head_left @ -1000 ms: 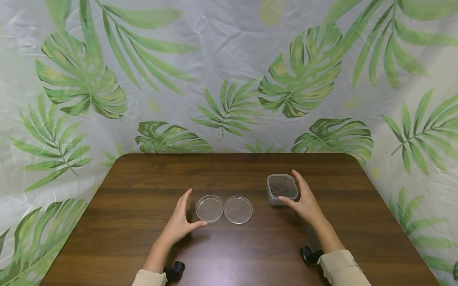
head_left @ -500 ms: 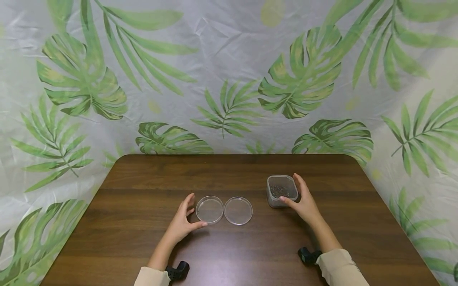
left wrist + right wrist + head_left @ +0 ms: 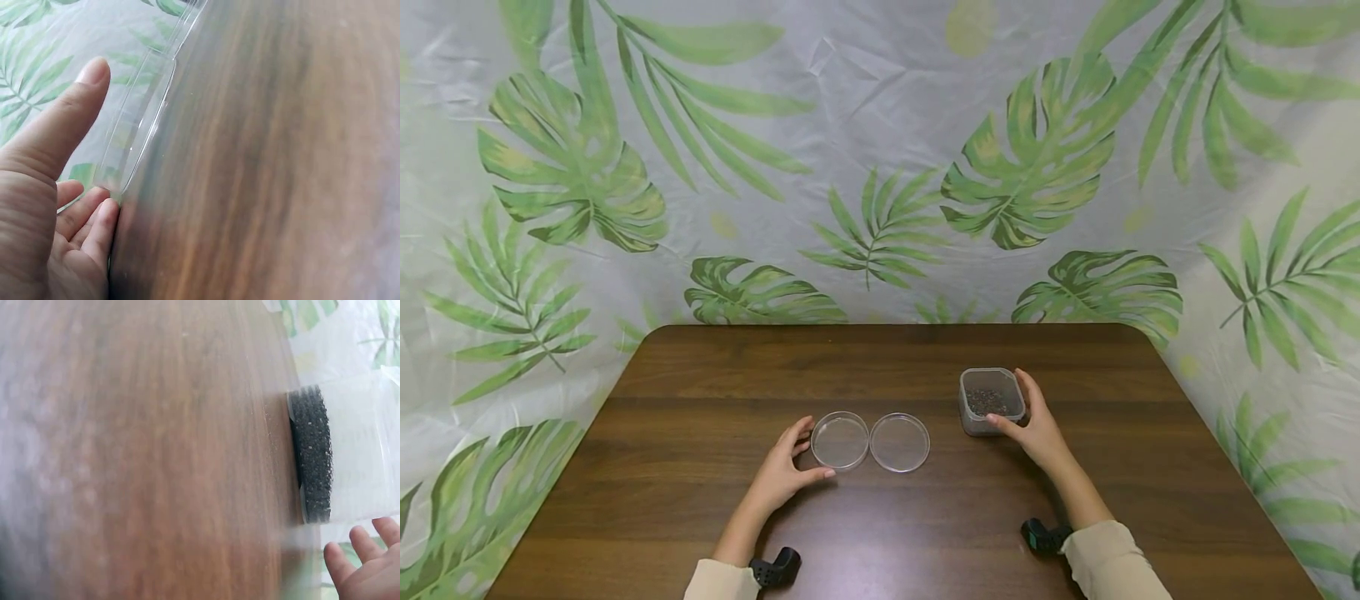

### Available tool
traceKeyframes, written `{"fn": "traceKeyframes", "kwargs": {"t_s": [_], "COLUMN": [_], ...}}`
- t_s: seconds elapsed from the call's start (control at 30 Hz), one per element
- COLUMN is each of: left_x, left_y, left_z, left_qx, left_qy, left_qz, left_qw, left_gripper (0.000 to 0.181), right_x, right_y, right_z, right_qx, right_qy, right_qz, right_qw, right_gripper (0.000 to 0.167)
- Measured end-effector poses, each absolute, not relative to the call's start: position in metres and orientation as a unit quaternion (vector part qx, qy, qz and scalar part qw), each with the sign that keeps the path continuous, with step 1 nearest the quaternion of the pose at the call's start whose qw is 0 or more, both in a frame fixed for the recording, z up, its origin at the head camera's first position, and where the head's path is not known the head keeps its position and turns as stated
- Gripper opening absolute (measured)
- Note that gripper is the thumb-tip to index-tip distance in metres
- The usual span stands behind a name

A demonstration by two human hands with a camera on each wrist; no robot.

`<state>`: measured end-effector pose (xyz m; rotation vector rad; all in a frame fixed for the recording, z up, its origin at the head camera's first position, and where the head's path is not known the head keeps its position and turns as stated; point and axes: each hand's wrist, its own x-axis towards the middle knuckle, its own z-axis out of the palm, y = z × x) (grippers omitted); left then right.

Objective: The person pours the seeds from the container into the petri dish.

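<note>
Two clear round petri dish halves lie side by side on the brown table: a left dish (image 3: 839,440) and a right dish (image 3: 899,442). My left hand (image 3: 782,473) curves loosely around the left dish's left side, thumb near its front rim. In the left wrist view the fingertips (image 3: 107,209) are right by the dish's edge (image 3: 134,137); contact is hard to tell. To the right stands a clear square tub (image 3: 992,402) with dark granules (image 3: 312,456) in its bottom. My right hand (image 3: 1041,433) is spread around its right front corner, thumb at the front rim, other fingers close to the wall.
The wooden table (image 3: 880,358) has rounded far corners and ends at a leaf-patterned cloth (image 3: 880,167) behind it. Black wrist cameras sit on both wrists, low over the table's near part.
My left hand has moved slightly right, its fingers drawing closer to the left dish. The right hand's fingers have come in a little toward the tub. Dishes and tub stay put.
</note>
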<state>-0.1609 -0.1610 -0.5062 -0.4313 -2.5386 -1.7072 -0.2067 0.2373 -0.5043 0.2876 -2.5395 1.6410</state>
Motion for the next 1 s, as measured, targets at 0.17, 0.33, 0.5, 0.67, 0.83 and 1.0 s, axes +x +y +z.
{"fn": "traceKeyframes", "kwargs": {"t_s": [0.17, 0.33, 0.5, 0.67, 0.83, 1.0], "left_x": [-0.156, -0.161, -0.171, -0.173, -0.172, -0.171], "left_y": [-0.159, -0.16, -0.164, -0.166, -0.165, -0.166], "left_z": [-0.495, -0.507, -0.528, -0.532, -0.53, -0.528], "left_qx": [-0.145, -0.147, -0.136, -0.137, -0.127, -0.119], "left_qy": [-0.829, -0.836, -0.852, -0.856, -0.863, -0.869], "left_qz": [-0.539, -0.526, -0.504, -0.497, -0.486, -0.48], "left_qw": [0.032, 0.044, 0.044, 0.046, 0.045, 0.039], "left_gripper": [0.08, 0.076, 0.078, 0.078, 0.077, 0.077], "right_x": [-0.208, -0.207, -0.202, -0.2, -0.203, -0.207], "right_y": [0.236, 0.233, 0.225, 0.224, 0.226, 0.228], "right_z": [-0.509, -0.504, -0.486, -0.477, -0.478, -0.481], "right_qx": [0.101, 0.094, 0.088, 0.093, 0.102, 0.104], "right_qy": [-0.816, -0.808, -0.795, -0.795, -0.793, -0.78], "right_qz": [0.568, 0.58, 0.6, 0.599, 0.601, 0.617], "right_qw": [0.041, 0.028, 0.021, 0.008, -0.005, -0.02], "right_gripper": [0.091, 0.093, 0.093, 0.096, 0.098, 0.096]}}
